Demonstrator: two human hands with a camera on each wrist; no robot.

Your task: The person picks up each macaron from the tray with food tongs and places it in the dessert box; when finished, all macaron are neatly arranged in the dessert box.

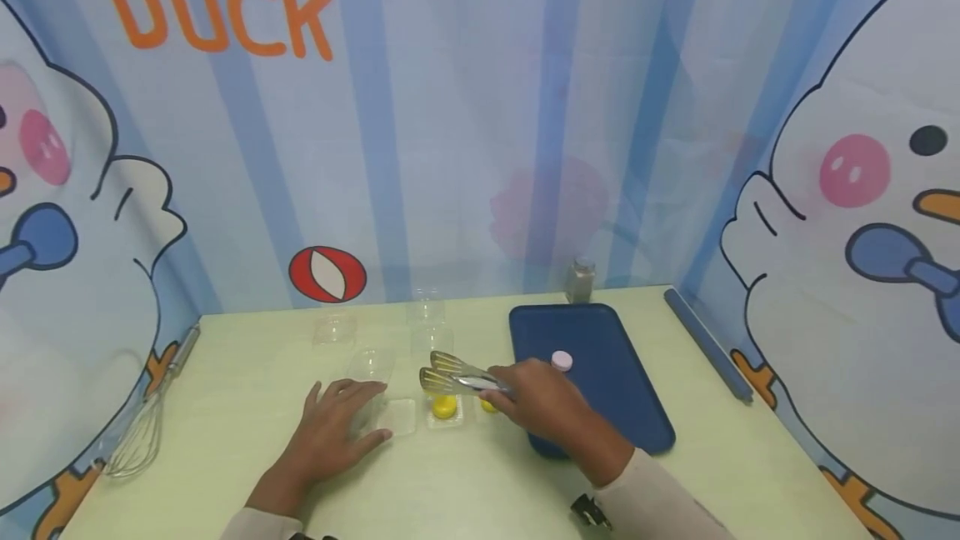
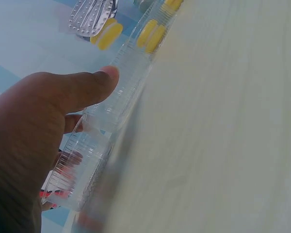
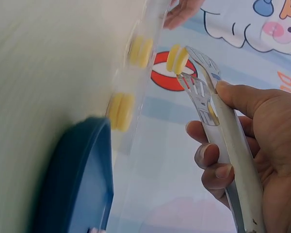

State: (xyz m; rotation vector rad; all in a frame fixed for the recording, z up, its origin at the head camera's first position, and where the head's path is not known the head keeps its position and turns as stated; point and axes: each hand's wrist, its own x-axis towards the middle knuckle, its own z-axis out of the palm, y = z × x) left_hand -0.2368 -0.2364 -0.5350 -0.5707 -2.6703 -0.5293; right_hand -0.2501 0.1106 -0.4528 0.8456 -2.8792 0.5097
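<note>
My right hand [image 1: 536,398] grips metal serving tongs [image 3: 228,141], whose tips pinch a yellow macaron [image 3: 177,59] above the table. Below and beside the tongs, two yellow macarons sit in clear plastic boxes: one macaron [image 1: 444,408] in the middle, the other macaron [image 1: 489,403] nearer the tray and partly hidden by the right hand. To the left, my left hand [image 1: 333,427] holds a clear plastic box [image 1: 397,417] at its left side. Its thumb [image 2: 99,85] lies on the near side, with other fingers beyond the clear plastic.
A blue tray [image 1: 607,382] bearing a pink macaron [image 1: 562,361] lies at right, with a small jar [image 1: 581,280] behind. More clear boxes [image 1: 431,338] stand toward the back. A whisk [image 1: 146,423] lies along the left edge, a blue bar [image 1: 707,344] along the right.
</note>
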